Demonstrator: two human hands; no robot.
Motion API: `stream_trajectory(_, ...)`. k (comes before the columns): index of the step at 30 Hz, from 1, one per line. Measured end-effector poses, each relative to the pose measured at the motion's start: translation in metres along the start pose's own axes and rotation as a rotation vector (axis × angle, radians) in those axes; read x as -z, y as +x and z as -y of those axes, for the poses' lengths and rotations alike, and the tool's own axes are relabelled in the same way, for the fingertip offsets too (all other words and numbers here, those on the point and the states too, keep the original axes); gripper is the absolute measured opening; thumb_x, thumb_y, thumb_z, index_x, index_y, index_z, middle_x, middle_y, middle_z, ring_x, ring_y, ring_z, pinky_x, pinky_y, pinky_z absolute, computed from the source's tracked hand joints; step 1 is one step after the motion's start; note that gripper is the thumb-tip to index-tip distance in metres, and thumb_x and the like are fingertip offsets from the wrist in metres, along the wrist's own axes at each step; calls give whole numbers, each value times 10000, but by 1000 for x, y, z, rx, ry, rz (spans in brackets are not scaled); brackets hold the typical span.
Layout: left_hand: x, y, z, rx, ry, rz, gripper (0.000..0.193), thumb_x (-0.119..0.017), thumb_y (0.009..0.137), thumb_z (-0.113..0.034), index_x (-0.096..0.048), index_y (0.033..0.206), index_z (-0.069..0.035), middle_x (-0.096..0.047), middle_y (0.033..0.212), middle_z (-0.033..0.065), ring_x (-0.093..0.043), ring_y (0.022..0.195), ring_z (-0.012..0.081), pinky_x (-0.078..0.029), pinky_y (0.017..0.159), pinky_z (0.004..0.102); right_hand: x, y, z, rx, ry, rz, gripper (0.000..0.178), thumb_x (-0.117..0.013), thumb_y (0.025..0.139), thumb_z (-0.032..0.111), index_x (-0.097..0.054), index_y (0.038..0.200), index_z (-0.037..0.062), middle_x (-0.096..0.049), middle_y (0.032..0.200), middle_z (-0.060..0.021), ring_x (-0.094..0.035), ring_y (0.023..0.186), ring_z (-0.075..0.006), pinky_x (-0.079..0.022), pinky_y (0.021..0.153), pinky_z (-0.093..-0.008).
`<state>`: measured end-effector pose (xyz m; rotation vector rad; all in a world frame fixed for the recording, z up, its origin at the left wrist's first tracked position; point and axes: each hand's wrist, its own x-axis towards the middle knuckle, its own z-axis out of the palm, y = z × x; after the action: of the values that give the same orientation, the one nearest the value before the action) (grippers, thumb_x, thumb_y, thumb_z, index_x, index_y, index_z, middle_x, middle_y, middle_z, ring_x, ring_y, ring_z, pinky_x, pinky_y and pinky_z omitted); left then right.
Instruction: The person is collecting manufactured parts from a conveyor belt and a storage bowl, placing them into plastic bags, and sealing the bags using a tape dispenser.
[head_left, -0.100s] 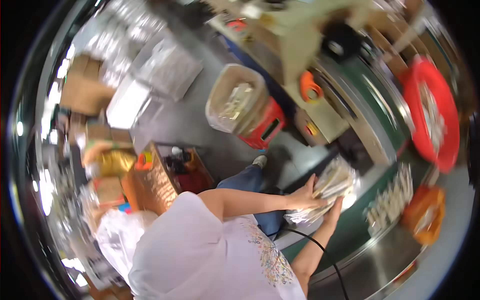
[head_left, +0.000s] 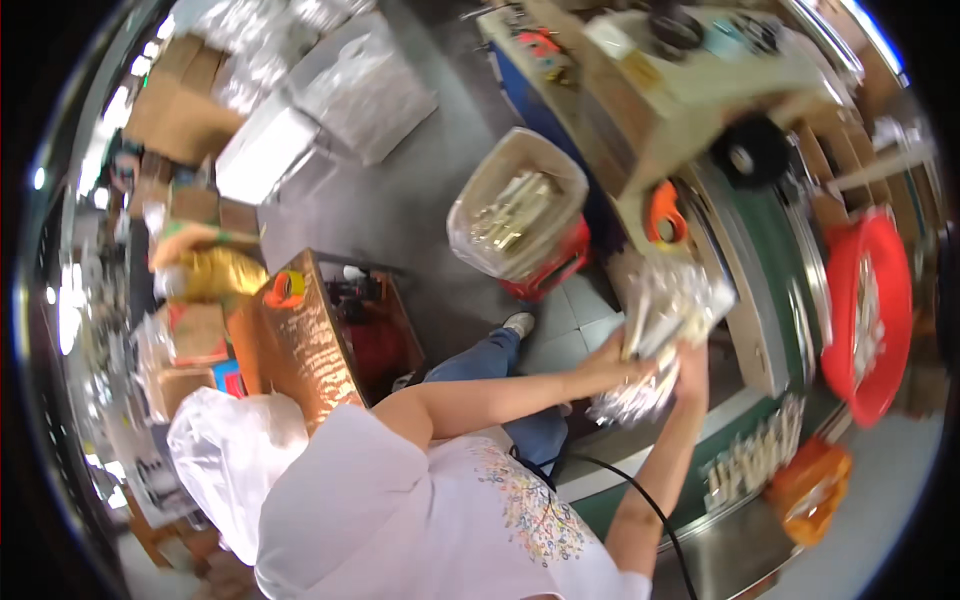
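A bundle of clear plastic packets (head_left: 668, 300) with pale, slender contents is held between my two hands. My left hand (head_left: 608, 368) grips it from the left side, fingers closed around its middle. My right hand (head_left: 690, 368) clasps the same bundle from the right. Shiny packet ends (head_left: 632, 402) stick out below the hands. What exactly lies inside the plastic is too blurred to tell. Beyond the bundle stands a lined bin (head_left: 465, 225) with similar pale packets in it. To the right, a row of similar packets (head_left: 752, 458) lies on the green bench (head_left: 600, 515).
An orange tape dispenser (head_left: 664, 215) and a black roll (head_left: 750, 150) are on the far right worktop. A red basin (head_left: 880, 330) and an orange bag (head_left: 812, 490) sit at the right. A copper-coloured box (head_left: 300, 340) stands left. A black cable (head_left: 630, 480) crosses near my right forearm.
The whole view has swung a little. Both hands have lifted the bundle slightly away from me, and its packets stand more upright. The grip stays on it.
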<state>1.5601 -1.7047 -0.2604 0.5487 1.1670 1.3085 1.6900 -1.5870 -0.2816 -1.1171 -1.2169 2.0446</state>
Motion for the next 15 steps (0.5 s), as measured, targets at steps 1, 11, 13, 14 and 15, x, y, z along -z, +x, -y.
stream_trajectory(1, 42, 6, -29, -38, -104, -68, 745, -690, 751, -364, -321, 1283, 4, -523, 1120, 121, -526, 1011, 191, -415, 887, 303, -70, 41, 54, 12, -324, 221, 599, -690, 686, 184, -452, 1204, -1, -548, 1088, -81, -538, 959, -162, -449, 804, -296)
stream_trajectory(11, 221, 64, 37, -643, -1764, 89, 216, -567, 811, -164, -571, 1017, -99, -590, 1015, 77, -531, 1001, 255, -392, 926, 436, -406, 193, -11, 233, -1971, 1487, 470, -701, 593, 317, -648, 996, 81, -654, 905, -123, -622, 708, -236, -483, 665, -361)
stream_trajectory(13, 231, 80, 59, -307, -1963, -319, 159, -538, 829, -231, -593, 907, -103, -588, 923, 73, -532, 957, 238, -388, 919, 392, -383, 188, -40, -13, -1552, 1229, 449, -692, 614, 309, -648, 997, 78, -652, 903, -129, -620, 685, -240, -484, 654, -369)
stream_trajectory(14, 234, 82, 70, -329, -1979, -314, 159, -538, 829, -231, -593, 907, -103, -588, 923, 73, -532, 957, 238, -388, 919, 392, -370, 186, -65, -143, -1338, 1120, 439, -688, 624, 305, -649, 997, 77, -651, 903, -132, -619, 673, -243, -485, 649, -372)
stream_trajectory(15, 231, 88, 86, -443, -2092, -160, 180, -521, 839, -251, -576, 930, -106, -577, 941, 69, -526, 956, 232, -395, 908, 380, -356, 185, -88, -264, -1117, 1003, 428, -683, 635, 301, -649, 997, 76, -650, 902, -135, -618, 661, -245, -486, 643, -376)
